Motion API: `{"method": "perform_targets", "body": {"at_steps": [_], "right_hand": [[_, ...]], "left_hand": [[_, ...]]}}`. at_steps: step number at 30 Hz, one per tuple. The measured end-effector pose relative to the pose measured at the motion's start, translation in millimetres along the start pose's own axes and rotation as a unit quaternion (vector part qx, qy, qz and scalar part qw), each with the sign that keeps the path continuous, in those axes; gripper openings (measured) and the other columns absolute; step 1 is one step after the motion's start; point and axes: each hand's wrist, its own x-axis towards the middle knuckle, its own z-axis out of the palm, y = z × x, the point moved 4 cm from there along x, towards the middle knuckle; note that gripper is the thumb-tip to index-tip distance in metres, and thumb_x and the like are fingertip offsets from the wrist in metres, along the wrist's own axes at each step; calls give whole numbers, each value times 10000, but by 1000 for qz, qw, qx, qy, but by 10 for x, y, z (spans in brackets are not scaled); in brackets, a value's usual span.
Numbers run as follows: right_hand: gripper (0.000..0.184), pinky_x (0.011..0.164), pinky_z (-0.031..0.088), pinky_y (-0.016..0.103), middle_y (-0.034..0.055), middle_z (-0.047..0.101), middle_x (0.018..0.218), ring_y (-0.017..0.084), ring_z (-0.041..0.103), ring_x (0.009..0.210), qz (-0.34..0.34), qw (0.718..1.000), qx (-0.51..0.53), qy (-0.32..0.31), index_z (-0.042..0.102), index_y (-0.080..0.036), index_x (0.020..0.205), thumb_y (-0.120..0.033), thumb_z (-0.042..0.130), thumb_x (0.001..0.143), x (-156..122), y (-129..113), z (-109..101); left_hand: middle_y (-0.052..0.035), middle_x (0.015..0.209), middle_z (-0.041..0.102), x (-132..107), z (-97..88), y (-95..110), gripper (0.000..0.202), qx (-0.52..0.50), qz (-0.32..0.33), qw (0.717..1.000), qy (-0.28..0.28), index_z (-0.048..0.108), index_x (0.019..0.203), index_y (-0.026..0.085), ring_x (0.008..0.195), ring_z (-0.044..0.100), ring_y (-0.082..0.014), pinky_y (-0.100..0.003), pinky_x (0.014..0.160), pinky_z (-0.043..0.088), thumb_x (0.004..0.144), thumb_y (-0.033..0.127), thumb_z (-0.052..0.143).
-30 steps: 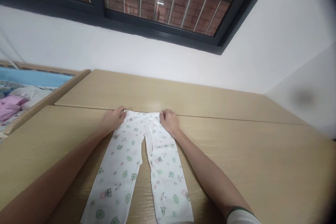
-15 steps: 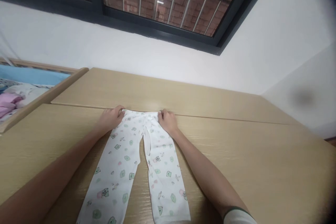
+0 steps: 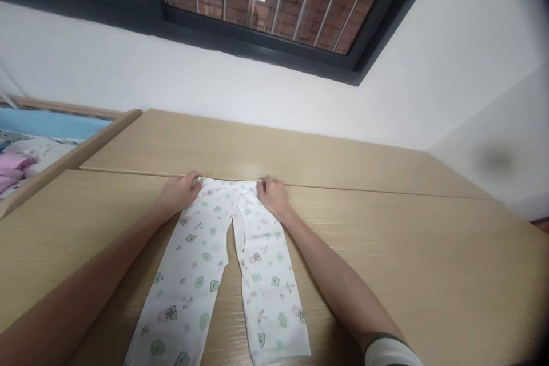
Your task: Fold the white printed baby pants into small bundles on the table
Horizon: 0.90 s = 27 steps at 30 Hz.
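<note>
White pants (image 3: 193,263) printed with small green and pink figures lie flat on the wooden surface (image 3: 386,263). Their waistband is at the far end and the two legs spread toward me, the left one running out of view at the bottom. My left hand (image 3: 182,191) pinches the left corner of the waistband between thumb and fingers. At the right corner, my right hand (image 3: 273,195) grips the waistband in the same way. Between the hands the waistband is stretched nearly straight. A fold shows along the inner edge of the right leg.
A seam crosses the wooden surface just beyond the waistband. At the left stands a wood-railed crib (image 3: 107,131) with a blue lining and pink and white cloth (image 3: 17,166). Behind are a white wall (image 3: 214,83) and a dark-framed window (image 3: 257,48) with bars.
The view has shifted very slightly. Both hands still hold the waistband corners and the pants lie as before.
</note>
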Motion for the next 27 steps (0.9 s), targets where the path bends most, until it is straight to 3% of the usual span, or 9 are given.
{"method": "perform_targets", "body": {"at_steps": [27], "right_hand": [[287, 787, 352, 305, 105, 738, 918, 238, 645, 912, -7, 1000, -25, -5, 642, -166, 981, -333, 415, 1038, -8, -18, -23]], "left_hand": [[-44, 840, 737, -26, -53, 55, 405, 21, -2, 1000, -21, 599, 1232, 227, 876, 700, -284, -351, 788, 470, 981, 429, 355]]}}
